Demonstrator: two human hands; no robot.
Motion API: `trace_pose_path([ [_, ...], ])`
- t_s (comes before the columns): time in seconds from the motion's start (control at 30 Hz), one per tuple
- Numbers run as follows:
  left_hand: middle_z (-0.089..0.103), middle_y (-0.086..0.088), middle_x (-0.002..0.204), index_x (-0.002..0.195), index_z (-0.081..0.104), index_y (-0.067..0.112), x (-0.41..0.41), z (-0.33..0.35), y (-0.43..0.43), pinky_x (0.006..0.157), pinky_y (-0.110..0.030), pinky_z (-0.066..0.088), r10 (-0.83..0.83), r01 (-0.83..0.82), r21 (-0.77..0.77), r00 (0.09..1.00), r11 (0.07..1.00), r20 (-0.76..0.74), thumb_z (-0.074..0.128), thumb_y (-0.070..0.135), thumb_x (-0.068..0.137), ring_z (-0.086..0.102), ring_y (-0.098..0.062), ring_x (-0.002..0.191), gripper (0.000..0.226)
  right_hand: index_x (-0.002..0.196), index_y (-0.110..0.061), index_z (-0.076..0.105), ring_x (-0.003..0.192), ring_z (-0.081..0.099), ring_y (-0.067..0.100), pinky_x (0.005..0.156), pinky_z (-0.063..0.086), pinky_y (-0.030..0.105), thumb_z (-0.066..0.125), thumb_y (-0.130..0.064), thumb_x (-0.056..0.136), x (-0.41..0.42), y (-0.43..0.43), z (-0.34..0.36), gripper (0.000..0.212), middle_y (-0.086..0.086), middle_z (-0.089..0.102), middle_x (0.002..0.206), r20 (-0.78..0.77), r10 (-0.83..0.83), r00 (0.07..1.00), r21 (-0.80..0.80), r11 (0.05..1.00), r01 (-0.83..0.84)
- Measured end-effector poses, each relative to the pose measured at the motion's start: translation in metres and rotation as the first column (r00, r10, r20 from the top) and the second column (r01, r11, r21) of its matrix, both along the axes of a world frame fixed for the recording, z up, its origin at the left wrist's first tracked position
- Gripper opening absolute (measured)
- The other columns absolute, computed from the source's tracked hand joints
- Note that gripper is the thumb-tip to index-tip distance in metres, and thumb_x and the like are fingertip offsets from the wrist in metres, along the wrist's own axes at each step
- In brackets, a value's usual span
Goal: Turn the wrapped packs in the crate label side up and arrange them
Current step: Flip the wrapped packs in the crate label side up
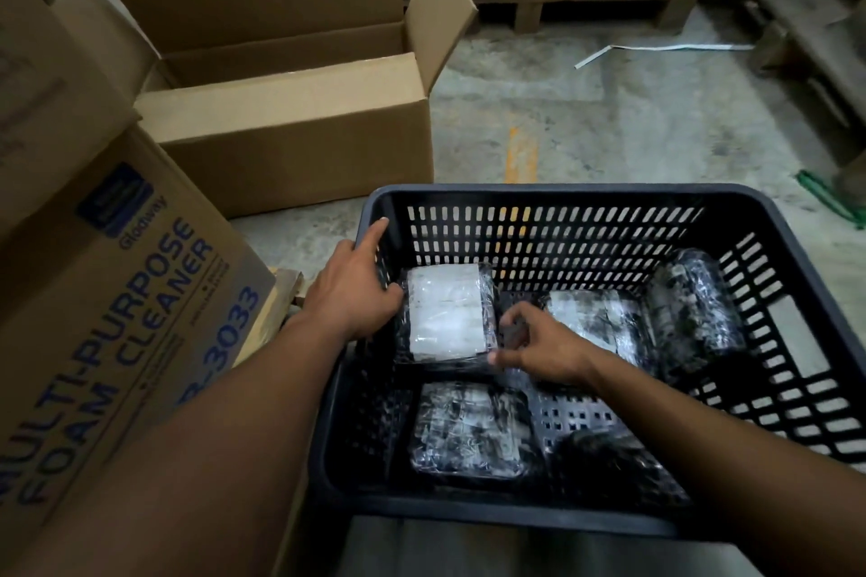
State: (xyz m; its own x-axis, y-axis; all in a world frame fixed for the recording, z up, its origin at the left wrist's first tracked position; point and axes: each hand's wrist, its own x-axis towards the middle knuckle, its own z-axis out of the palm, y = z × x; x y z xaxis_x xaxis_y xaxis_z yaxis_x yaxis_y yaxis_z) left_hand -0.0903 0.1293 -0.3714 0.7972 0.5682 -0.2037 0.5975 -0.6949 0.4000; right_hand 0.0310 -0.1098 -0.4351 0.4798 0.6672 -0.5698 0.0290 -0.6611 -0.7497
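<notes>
Nearest, at 6 o'clock in the crate [553, 194], 1 wrapped pack [468, 429] lies dark side up, so it is probably unturned; a darker pack [604, 447] beside it is partly hidden by the forearm. At centre, the right hand [546, 344] pinches the film at the edge of the labelled pack [447, 312], fingers curled. At 9 o'clock, the left hand [354, 286] steadies its far edge, fingers spread, forefinger on the rim. Advice: seat this pack square in the corner first. At 2 o'clock, 2 further packs [595, 316] wait
</notes>
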Motion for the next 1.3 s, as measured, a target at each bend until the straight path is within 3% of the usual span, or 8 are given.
trace_pose_path([
  [0.13, 0.037, -0.016, 0.152, 0.162, 0.006, 0.043, 0.0, 0.005, 0.001, 0.097, -0.044, 0.049, 0.0, -0.001, -0.058, 1.0, 0.998, -0.029, 0.068, 0.035, 0.087, 0.055, -0.038, 0.123, 0.097, 0.11, -0.022, 0.06, 0.098, 0.064, 0.017, 0.084, 0.057, 0.03, 0.091, -0.02, 0.074, -0.025, -0.035, 0.01, 0.048, 0.002, 0.064, 0.113, -0.1, 0.336, 0.937, -0.082, 0.935, -0.344],
  [0.33, 0.013, -0.015, 0.165, 0.16, -0.006, 0.045, -0.004, 0.016, -0.005, 0.102, -0.047, 0.049, -0.025, 0.015, -0.074, 0.991, 0.997, -0.129, 0.07, 0.034, 0.09, 0.056, -0.042, 0.124, 0.104, 0.118, -0.03, 0.059, 0.108, 0.057, 0.026, 0.088, 0.059, 0.049, 0.094, -0.022, 0.069, -0.046, -0.034, 0.005, 0.061, 0.004, 0.05, 0.126, 0.126, 0.553, 0.824, -0.186, 0.829, -0.528],
  [0.53, 0.012, -0.016, 0.165, 0.16, -0.007, 0.044, -0.014, 0.023, -0.004, 0.106, -0.052, 0.047, -0.11, 0.113, 0.005, 0.975, 0.994, -0.193, 0.068, 0.033, 0.09, 0.054, -0.041, 0.127, 0.103, 0.116, -0.033, 0.061, 0.108, 0.066, 0.03, 0.073, 0.057, 0.026, 0.074, 0.002, 0.087, -0.032, -0.035, 0.009, 0.048, 0.008, 0.059, 0.129, -0.063, 0.341, 0.938, 0.044, 0.94, -0.339],
  [0.77, 0.012, -0.014, 0.166, 0.16, -0.002, 0.042, -0.013, 0.027, 0.0, 0.111, -0.055, 0.044, -0.099, 0.104, 0.023, 0.981, 0.994, -0.165, 0.069, 0.035, 0.09, 0.043, -0.041, 0.141, 0.1, 0.092, -0.012, 0.077, 0.059, 0.057, 0.009, 0.053, 0.054, 0.025, 0.058, -0.004, 0.099, -0.008, -0.029, 0.009, 0.022, 0.008, 0.066, 0.091, -0.135, 0.047, 0.99, 0.182, 0.983, -0.021],
  [0.9, 0.009, -0.011, 0.167, 0.16, -0.003, 0.044, -0.014, 0.026, -0.002, 0.112, -0.055, 0.043, -0.12, 0.128, 0.03, 0.976, 0.991, -0.181, 0.068, 0.036, 0.091, 0.041, -0.039, 0.143, 0.1, 0.086, -0.016, 0.079, 0.078, 0.068, 0.005, 0.063, 0.056, 0.019, 0.076, -0.004, 0.087, -0.006, -0.025, 0.005, 0.012, 0.003, 0.071, 0.115, -0.107, 0.047, 0.993, 0.254, 0.967, -0.019],
  [1.07, 0.01, -0.011, 0.168, 0.16, -0.002, 0.042, -0.015, 0.029, -0.003, 0.116, -0.055, 0.039, -0.124, 0.132, 0.037, 0.976, 0.991, -0.18, 0.069, 0.035, 0.091, 0.033, -0.039, 0.147, 0.1, 0.094, -0.03, 0.053, 0.086, 0.057, 0.008, 0.073, 0.058, 0.024, 0.079, 0.002, 0.08, -0.02, -0.022, 0.0, 0.043, -0.009, 0.053, 0.109, 0.126, 0.25, 0.96, 0.12, 0.957, -0.265],
  [1.2, 0.03, -0.018, 0.157, 0.16, 0.005, 0.04, -0.014, 0.037, -0.013, 0.113, -0.052, 0.038, -0.157, 0.184, 0.185, 0.976, 0.965, -0.152, 0.066, 0.039, 0.088, 0.032, -0.037, 0.143, 0.094, 0.104, -0.02, 0.059, 0.101, 0.065, 0.015, 0.088, 0.058, 0.033, 0.08, -0.003, 0.082, -0.014, -0.018, 0.016, 0.035, -0.001, 0.063, 0.119, 0.056, 0.113, 0.992, 0.253, 0.96, -0.124],
  [1.3, 0.036, -0.016, 0.155, 0.158, 0.023, 0.034, -0.015, 0.044, -0.018, 0.116, -0.051, 0.03, -0.184, 0.198, 0.302, 0.98, 0.932, -0.076, 0.063, 0.049, 0.086, 0.027, -0.034, 0.145, 0.084, 0.109, -0.021, 0.065, 0.084, 0.066, 0.012, 0.066, 0.055, 0.02, 0.08, -0.016, 0.084, 0.006, -0.02, 0.041, 0.03, 0.007, 0.064, 0.107, 0.012, -0.018, 1.0, 0.32, 0.947, 0.014],
])
